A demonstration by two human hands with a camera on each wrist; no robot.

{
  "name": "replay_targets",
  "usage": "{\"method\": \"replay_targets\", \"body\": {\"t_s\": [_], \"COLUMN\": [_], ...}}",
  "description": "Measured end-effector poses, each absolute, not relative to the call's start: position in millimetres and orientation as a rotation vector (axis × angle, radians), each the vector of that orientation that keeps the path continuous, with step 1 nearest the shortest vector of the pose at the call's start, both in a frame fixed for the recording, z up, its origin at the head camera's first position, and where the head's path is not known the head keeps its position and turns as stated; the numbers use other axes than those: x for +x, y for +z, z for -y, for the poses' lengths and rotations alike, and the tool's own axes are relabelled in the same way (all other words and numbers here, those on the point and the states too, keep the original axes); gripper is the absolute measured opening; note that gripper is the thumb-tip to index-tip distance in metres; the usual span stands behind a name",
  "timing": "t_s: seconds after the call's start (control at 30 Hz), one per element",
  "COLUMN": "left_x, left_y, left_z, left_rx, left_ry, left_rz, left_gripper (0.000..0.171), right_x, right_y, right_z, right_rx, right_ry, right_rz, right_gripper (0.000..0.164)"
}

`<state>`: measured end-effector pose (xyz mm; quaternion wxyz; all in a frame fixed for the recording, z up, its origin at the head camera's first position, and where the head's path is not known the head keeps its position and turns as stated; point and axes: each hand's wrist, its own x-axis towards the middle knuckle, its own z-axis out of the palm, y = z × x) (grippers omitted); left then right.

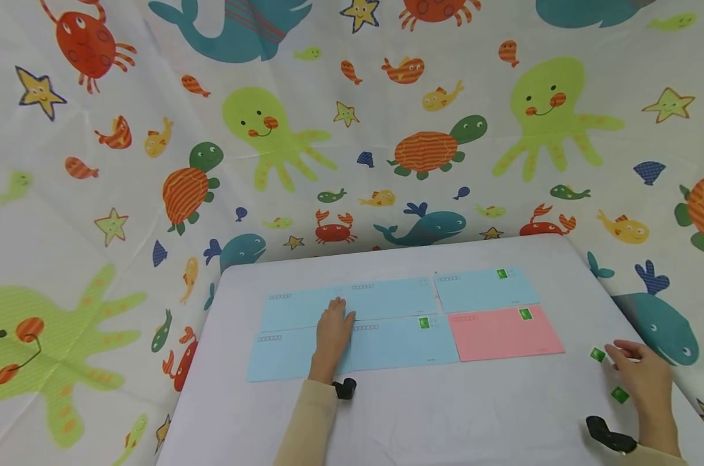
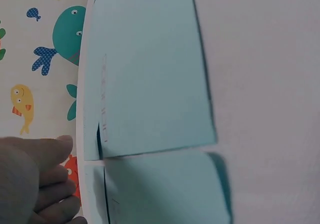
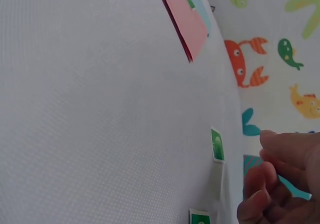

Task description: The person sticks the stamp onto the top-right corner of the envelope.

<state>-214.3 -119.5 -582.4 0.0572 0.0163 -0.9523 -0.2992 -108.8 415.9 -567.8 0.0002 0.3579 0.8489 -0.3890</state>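
Blue envelopes (image 1: 389, 299) and one pink envelope (image 1: 497, 336) lie in two rows on the white table. My left hand (image 1: 333, 333) rests over the left-hand blue envelopes, its fingertips by the seam between two in the back row. In the left wrist view, that hand (image 2: 37, 179) shows with fingers together and nothing in them. At the right, my right hand (image 1: 646, 375) hovers with loosely bent fingers beside a loose green stamp (image 1: 598, 354). A second green stamp (image 1: 620, 395) lies nearer me. No held thing shows in the right hand (image 3: 285, 179) in its wrist view.
Green stamps sit on the pink envelope, the right blue envelope (image 1: 474, 294) and the front middle blue envelope (image 1: 398, 346). A cloth (image 1: 352, 129) with printed sea animals hangs behind the table (image 1: 445, 414) and surrounds its sides.
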Motion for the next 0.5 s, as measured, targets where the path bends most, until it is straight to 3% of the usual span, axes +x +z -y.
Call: {"method": "replay_targets", "body": {"t_s": [0.17,0.5], "left_x": [-213.6,-210.6], "left_y": [-590.2,-589.8], "left_z": [124.7,125.1], "left_rx": [0.002,0.005], "left_ry": [-0.903,-0.883], "left_rz": [2.856,2.867], "left_gripper": [0.039,0.031], "right_x": [-110.7,-115.4], "right_y": [-569.7,-582.7], "right_z": [-413.8,-410.3], "right_rx": [1.093,1.052], "right_ry": [-1.168,-1.033], "right_rz": [-2.660,-2.602], "right_gripper": [0.055,0.073]}}
